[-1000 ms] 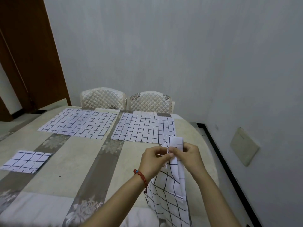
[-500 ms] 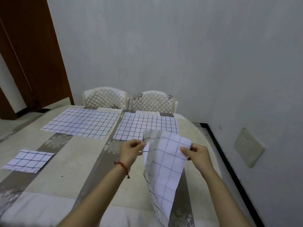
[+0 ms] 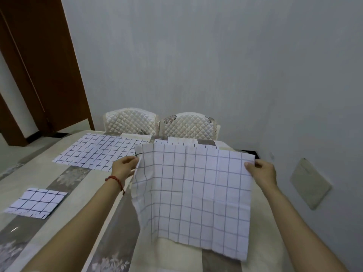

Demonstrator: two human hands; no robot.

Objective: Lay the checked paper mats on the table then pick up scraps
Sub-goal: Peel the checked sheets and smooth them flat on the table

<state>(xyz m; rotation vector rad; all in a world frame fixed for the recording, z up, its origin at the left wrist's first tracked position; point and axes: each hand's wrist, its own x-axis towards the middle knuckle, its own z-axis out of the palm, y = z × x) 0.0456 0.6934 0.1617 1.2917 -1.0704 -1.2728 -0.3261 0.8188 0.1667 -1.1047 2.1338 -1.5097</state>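
I hold a white checked paper mat (image 3: 194, 195) spread out flat in the air above the near right part of the table (image 3: 84, 195). My left hand (image 3: 125, 166) pinches its top left corner and my right hand (image 3: 261, 170) pinches its top right corner. Its lower edge hangs close to the tabletop. One unfolded checked mat (image 3: 100, 152) lies flat at the far left of the table. A second laid mat (image 3: 184, 144) beyond the held one is mostly hidden by it. A small folded checked mat (image 3: 36, 203) lies at the left.
Two quilted cream chairs (image 3: 161, 124) stand at the table's far edge against the grey wall. A brown door (image 3: 39, 65) is at the left. A beige wall plate (image 3: 309, 185) is low on the right wall, close to the table's right edge.
The folded mat was opened: my hands moved apart, left hand to the left and right hand to the right, and the mat now hangs fully spread between them.
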